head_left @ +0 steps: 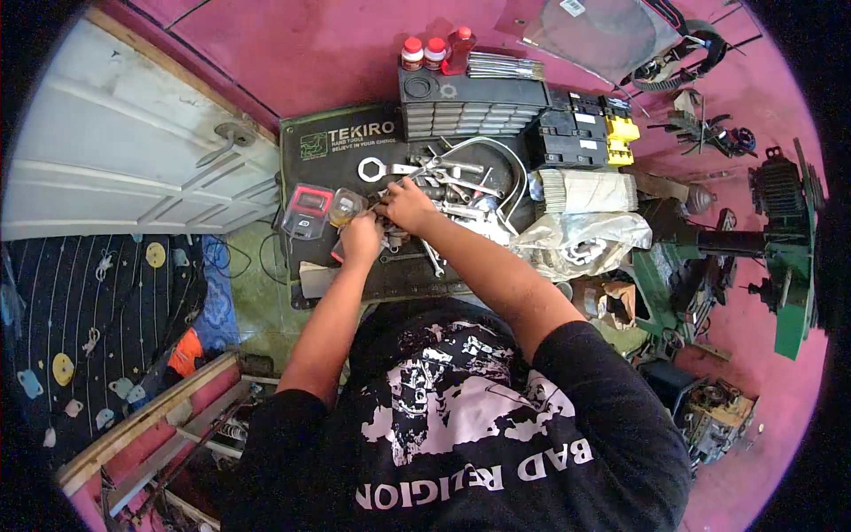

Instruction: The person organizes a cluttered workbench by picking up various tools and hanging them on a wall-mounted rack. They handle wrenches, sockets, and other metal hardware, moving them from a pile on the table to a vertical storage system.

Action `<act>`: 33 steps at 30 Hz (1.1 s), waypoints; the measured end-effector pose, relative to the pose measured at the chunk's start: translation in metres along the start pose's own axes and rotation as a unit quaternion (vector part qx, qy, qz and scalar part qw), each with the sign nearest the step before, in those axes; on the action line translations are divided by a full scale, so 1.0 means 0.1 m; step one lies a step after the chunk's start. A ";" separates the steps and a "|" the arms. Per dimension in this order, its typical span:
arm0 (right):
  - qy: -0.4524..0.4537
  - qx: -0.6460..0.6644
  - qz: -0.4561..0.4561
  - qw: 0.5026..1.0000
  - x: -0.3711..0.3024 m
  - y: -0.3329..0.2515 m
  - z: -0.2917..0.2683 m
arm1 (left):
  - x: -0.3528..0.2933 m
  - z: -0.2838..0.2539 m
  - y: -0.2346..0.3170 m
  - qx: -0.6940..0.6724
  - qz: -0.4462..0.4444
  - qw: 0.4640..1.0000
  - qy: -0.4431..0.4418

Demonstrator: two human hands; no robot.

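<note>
My left hand (362, 238) and my right hand (409, 207) are close together over the dark workbench mat (306, 168). Both have their fingers curled at a small dark metal part (379, 213), mostly hidden by the fingers; its kind does not show. Just left of my left hand sits a round clear tub (347, 207) with something yellowish in it. Beside that stands a clear case with a red frame (310, 206). Beyond my right hand lies a large ring spanner (372, 168). Several wrenches (470, 184) are heaped to the right, one spanner (434, 260) pointing toward me.
A grey drawer cabinet (474, 120) stands at the back, with red-capped bottles (424, 53) on top. Right of it are black and yellow boxes (585, 133) and a crumpled plastic bag (581, 244). A green machine (789, 266) stands far right, a white door (133, 160) at left.
</note>
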State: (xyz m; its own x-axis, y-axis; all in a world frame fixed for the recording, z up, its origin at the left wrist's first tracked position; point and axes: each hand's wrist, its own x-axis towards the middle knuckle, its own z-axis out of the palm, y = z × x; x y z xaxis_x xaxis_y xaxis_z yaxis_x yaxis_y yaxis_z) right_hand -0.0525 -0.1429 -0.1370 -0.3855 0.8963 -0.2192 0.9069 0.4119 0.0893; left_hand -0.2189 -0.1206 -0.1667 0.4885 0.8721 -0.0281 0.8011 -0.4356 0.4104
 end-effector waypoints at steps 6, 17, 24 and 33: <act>0.129 0.161 0.087 0.975 -0.32 -0.06 -0.05 | -0.15 -0.67 0.28 -0.142 0.023 0.987 0.067; 0.297 0.562 0.245 0.732 -2.00 0.01 0.08 | -0.44 -0.70 1.60 -0.253 0.161 0.951 -0.074; 0.266 0.617 0.349 0.654 -3.70 0.35 0.41 | -0.49 0.33 2.86 -0.229 0.293 0.903 -0.214; 0.166 0.490 0.531 0.671 -5.05 1.51 1.03 | -0.19 1.46 4.32 0.049 0.452 0.884 -0.104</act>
State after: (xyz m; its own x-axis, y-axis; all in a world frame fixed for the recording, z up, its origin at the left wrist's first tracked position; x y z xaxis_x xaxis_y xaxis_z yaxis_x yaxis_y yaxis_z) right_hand 0.2967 -0.5505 -0.1129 0.6972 0.6536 -0.2946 0.3146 -0.6482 -0.6934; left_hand 0.1684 -0.3578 -0.1223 0.9899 0.1011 0.0994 0.0709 -0.9602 0.2702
